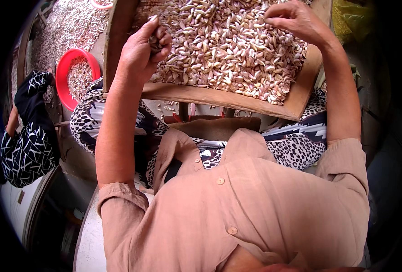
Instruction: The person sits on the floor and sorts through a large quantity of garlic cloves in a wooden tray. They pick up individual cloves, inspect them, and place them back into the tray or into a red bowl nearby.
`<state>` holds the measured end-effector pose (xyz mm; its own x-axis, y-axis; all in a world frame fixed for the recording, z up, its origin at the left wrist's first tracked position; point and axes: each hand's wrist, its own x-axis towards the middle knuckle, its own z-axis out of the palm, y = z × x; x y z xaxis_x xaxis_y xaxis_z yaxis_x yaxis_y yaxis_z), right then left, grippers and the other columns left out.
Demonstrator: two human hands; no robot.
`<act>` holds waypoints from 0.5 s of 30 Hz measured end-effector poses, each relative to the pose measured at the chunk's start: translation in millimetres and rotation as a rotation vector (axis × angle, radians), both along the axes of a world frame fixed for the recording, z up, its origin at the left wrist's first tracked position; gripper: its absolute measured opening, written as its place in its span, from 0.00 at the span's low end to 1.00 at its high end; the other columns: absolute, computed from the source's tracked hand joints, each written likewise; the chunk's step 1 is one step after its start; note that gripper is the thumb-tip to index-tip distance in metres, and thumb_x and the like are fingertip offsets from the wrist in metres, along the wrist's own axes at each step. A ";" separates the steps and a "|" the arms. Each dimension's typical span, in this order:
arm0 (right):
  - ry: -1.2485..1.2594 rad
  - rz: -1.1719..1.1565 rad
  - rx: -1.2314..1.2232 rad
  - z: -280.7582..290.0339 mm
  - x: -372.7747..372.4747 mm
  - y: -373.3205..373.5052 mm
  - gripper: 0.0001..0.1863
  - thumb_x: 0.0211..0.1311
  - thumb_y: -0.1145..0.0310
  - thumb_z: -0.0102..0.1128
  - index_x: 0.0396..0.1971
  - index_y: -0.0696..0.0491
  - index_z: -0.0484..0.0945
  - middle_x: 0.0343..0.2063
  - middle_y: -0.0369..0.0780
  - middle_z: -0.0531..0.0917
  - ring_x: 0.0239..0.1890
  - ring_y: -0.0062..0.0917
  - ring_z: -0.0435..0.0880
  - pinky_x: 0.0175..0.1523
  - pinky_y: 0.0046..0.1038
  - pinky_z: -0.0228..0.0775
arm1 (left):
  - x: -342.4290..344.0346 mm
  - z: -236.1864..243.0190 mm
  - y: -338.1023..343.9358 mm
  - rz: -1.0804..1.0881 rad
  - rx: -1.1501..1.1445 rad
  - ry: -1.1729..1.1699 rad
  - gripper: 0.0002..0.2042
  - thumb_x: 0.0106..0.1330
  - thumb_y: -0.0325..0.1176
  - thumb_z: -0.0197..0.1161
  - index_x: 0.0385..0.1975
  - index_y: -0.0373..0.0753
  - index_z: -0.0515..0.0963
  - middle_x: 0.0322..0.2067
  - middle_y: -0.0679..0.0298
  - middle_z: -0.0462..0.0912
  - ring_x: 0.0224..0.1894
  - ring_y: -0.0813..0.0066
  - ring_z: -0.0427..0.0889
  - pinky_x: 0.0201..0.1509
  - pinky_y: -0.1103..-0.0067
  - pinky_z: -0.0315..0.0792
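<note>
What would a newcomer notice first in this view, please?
A heap of garlic cloves fills a wooden tray at the top. The left hand is curled on some cloves at the tray's left edge; the right hand pinches at the heap top right. A red bowl of cloves sits left.

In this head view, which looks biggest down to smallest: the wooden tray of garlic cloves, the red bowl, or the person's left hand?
1. Wooden tray, by far the largest.
2. Red bowl and left hand look about alike; the hand is nearer the camera, so I won't rank them.
</note>
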<state>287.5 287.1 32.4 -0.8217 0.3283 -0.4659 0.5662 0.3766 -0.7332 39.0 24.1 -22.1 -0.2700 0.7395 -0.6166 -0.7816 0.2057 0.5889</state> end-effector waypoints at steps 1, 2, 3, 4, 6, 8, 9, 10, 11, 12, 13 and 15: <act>-0.012 -0.067 0.040 1.1 1.2 2.6 0.08 0.65 0.69 0.66 0.41 0.56 0.87 0.31 0.37 0.87 0.33 0.17 0.82 0.40 0.24 0.75 | -0.7 -0.1 -1.5 -0.005 -0.009 0.007 0.17 0.80 0.42 0.51 0.27 0.41 0.65 0.23 0.67 0.65 0.24 0.80 0.64 0.18 0.86 0.53; 0.004 -0.026 0.094 -4.3 4.3 11.2 0.09 0.65 0.70 0.65 0.41 0.57 0.86 0.32 0.35 0.86 0.34 0.16 0.82 0.42 0.23 0.75 | -1.5 -0.1 -2.6 -0.012 -0.017 0.014 0.17 0.80 0.43 0.51 0.27 0.42 0.65 0.23 0.67 0.66 0.24 0.80 0.64 0.18 0.86 0.53; 0.016 0.007 0.152 -14.0 11.4 22.0 0.09 0.66 0.71 0.64 0.41 0.59 0.85 0.33 0.34 0.86 0.36 0.15 0.81 0.43 0.23 0.75 | -0.6 0.2 -1.4 -0.016 -0.029 0.024 0.18 0.80 0.43 0.51 0.26 0.42 0.65 0.23 0.67 0.66 0.23 0.80 0.64 0.18 0.86 0.53; 0.039 0.051 0.202 -23.6 12.3 26.4 0.09 0.66 0.71 0.62 0.41 0.61 0.84 0.34 0.32 0.85 0.37 0.15 0.81 0.45 0.22 0.75 | 0.3 2.0 -4.1 -0.008 -0.051 0.042 0.18 0.80 0.43 0.51 0.26 0.42 0.65 0.23 0.67 0.66 0.23 0.80 0.64 0.18 0.86 0.53; 0.086 0.063 0.327 -33.1 13.2 27.3 0.11 0.66 0.71 0.62 0.43 0.61 0.83 0.35 0.34 0.85 0.38 0.17 0.82 0.48 0.23 0.75 | 1.2 4.2 -6.2 -0.004 -0.076 0.065 0.18 0.80 0.44 0.51 0.26 0.43 0.65 0.22 0.67 0.66 0.22 0.80 0.64 0.18 0.86 0.53; 0.085 0.081 0.426 -32.1 12.2 23.3 0.11 0.64 0.72 0.62 0.44 0.60 0.83 0.35 0.35 0.85 0.39 0.18 0.82 0.49 0.24 0.75 | 1.5 4.6 -5.9 -0.010 -0.084 0.076 0.18 0.80 0.45 0.51 0.26 0.43 0.66 0.22 0.67 0.67 0.21 0.80 0.63 0.17 0.86 0.53; 0.081 0.095 0.469 -28.4 10.9 19.5 0.13 0.62 0.72 0.63 0.45 0.59 0.82 0.37 0.38 0.86 0.42 0.22 0.84 0.52 0.26 0.75 | 1.5 4.7 -5.2 -0.004 -0.082 0.072 0.18 0.80 0.45 0.51 0.27 0.42 0.67 0.22 0.66 0.68 0.20 0.80 0.64 0.16 0.86 0.52; 0.099 0.092 0.503 -29.7 11.9 18.7 0.13 0.61 0.72 0.63 0.45 0.59 0.82 0.39 0.39 0.86 0.43 0.24 0.84 0.52 0.27 0.75 | 1.1 4.3 -4.9 -0.005 -0.079 0.071 0.18 0.80 0.45 0.51 0.27 0.42 0.67 0.22 0.66 0.68 0.20 0.80 0.64 0.16 0.86 0.52; 0.117 0.090 0.537 -33.6 14.8 18.5 0.14 0.61 0.72 0.63 0.46 0.59 0.82 0.40 0.40 0.86 0.44 0.25 0.84 0.53 0.28 0.75 | 0.7 3.5 -4.9 -0.006 -0.076 0.071 0.18 0.80 0.45 0.51 0.27 0.42 0.68 0.22 0.66 0.68 0.20 0.80 0.64 0.16 0.86 0.52; 0.137 0.088 0.569 -34.5 14.8 17.6 0.14 0.60 0.72 0.63 0.46 0.59 0.82 0.42 0.41 0.86 0.45 0.27 0.84 0.53 0.28 0.76 | 0.4 2.5 -5.2 -0.006 -0.074 0.071 0.18 0.80 0.45 0.51 0.27 0.42 0.68 0.22 0.66 0.68 0.19 0.80 0.64 0.16 0.86 0.52; 0.097 0.075 0.551 -33.1 14.5 16.9 0.15 0.59 0.73 0.63 0.46 0.59 0.83 0.45 0.43 0.85 0.47 0.31 0.85 0.53 0.30 0.76 | 0.0 1.1 -5.1 0.004 -0.054 0.061 0.17 0.80 0.44 0.51 0.28 0.42 0.68 0.22 0.66 0.69 0.19 0.80 0.64 0.16 0.86 0.52; 0.130 0.071 0.574 -34.6 13.8 15.0 0.15 0.59 0.73 0.62 0.46 0.58 0.83 0.45 0.42 0.85 0.47 0.31 0.85 0.53 0.30 0.76 | -0.6 1.4 -4.7 0.004 -0.056 0.063 0.17 0.80 0.44 0.50 0.28 0.42 0.68 0.22 0.66 0.69 0.19 0.80 0.64 0.16 0.86 0.52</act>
